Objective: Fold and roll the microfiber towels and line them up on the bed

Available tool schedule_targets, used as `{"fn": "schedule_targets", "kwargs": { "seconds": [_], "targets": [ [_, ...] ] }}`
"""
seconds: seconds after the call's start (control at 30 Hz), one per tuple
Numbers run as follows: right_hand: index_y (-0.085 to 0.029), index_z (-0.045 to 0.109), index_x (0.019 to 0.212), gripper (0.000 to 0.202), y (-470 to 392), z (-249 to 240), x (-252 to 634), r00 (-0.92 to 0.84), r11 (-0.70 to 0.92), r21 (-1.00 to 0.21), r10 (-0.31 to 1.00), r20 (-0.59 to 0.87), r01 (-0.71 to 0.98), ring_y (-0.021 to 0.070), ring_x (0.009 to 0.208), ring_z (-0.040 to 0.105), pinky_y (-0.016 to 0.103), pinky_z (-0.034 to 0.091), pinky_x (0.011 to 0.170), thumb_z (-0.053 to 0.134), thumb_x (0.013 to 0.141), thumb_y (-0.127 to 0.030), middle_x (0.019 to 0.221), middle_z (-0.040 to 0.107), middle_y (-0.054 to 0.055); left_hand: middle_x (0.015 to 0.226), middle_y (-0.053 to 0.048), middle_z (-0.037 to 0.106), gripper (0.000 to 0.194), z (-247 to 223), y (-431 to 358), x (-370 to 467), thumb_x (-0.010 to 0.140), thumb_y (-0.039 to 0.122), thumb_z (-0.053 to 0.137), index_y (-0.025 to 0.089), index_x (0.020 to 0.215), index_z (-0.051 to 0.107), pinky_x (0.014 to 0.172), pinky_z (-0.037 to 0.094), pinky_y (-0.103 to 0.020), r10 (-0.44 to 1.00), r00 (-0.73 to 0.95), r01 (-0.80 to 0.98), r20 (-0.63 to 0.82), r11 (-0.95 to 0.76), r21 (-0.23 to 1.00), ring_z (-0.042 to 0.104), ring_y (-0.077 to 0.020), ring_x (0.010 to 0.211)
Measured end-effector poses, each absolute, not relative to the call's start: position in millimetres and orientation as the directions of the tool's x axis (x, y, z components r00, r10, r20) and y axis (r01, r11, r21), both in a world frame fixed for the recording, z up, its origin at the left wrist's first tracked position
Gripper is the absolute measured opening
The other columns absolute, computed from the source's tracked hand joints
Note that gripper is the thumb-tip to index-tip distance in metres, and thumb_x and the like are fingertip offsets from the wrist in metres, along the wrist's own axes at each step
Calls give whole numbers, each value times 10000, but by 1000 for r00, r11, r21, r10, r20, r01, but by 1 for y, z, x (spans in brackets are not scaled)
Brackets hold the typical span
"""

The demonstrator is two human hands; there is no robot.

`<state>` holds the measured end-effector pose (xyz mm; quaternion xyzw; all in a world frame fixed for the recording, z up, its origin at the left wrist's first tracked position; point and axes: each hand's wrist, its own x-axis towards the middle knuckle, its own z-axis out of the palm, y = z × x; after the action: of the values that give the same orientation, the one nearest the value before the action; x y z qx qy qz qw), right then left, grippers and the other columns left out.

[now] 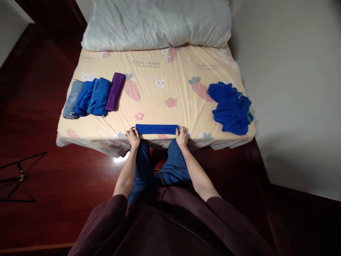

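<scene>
A blue towel (157,129), folded into a long narrow strip, lies near the front edge of the bed. My left hand (133,137) pinches its left end, fingers closed on the cloth. At the opposite end my right hand (181,136) grips the strip the same way. To the left, folded towels stand in a row: a grey-blue one (73,99), several blue ones (102,96) and a purple one (115,91). A loose crumpled heap of blue cloths (231,108) rests on the right side of the bed.
The bed (157,103) has a yellow sheet printed with rabbits and carrots. A rolled grey quilt (157,25) lies across its far end. A white wall (295,89) borders the right. Black stand legs (21,176) are on the dark red floor at left.
</scene>
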<state>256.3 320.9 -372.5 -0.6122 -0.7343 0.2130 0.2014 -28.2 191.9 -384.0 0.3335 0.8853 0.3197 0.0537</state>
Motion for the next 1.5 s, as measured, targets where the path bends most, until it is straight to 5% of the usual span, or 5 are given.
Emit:
{"fn": "schedule_targets", "kwargs": {
  "seconds": [0.3, 0.77, 1.03, 1.3, 1.5],
  "targets": [
    [-145, 588, 1345, 441, 323, -380, 258, -93, 113, -540, 994, 65, 834, 256, 959, 700, 349, 524, 878, 473, 1052, -454, 1065, 743, 143, 1122, -160, 724, 353, -382, 192, -27, 1068, 349, 389, 180, 1229, 654, 1077, 357, -500, 648, -751, 594, 128, 578, 560, 525, -347, 1185],
    [-208, 619, 1440, 487, 315, -369, 256, -429, 462, -384, 887, 173, 800, 251, 1360, 515, 447, 367, 1145, 324, 1053, -182, 1466, 617, 126, 1551, -76, 547, 586, -367, 187, -22, 950, 139, 376, 243, 1494, 566, 1257, 211, -483, 868, -475, 750, 143, 314, 582, 345, -243, 1539],
    [-203, 547, 1513, 519, 314, -370, 252, -385, 372, -434, 921, 62, 820, 222, 1425, 491, 441, 374, 1181, 280, 1072, -261, 1536, 565, 116, 1611, -79, 472, 569, -364, 191, -18, 995, 251, 371, 209, 1550, 489, 1310, 85, -524, 850, -514, 711, 120, 344, 614, 233, -247, 1592],
    [-145, 359, 1624, 605, 289, -362, 258, -356, 348, -381, 933, 53, 856, 307, 1564, 290, 533, 311, 1215, 260, 1074, -378, 1695, 308, 162, 1713, -161, 236, 672, -360, 131, 13, 930, 214, 492, 86, 1583, 396, 1322, 34, -528, 748, -637, 634, 187, 371, 679, 78, -298, 1623],
    [-146, 372, 1621, 593, 275, -356, 260, -496, 510, -388, 856, 142, 768, 266, 1571, 291, 476, 260, 1260, 246, 1055, -268, 1697, 316, 124, 1519, -110, 565, 513, -353, 70, 67, 778, 93, 652, 254, 1262, 702, 1316, 235, -435, 824, -566, 323, 27, 192, 927, 429, -288, 1500]
  ]
}}
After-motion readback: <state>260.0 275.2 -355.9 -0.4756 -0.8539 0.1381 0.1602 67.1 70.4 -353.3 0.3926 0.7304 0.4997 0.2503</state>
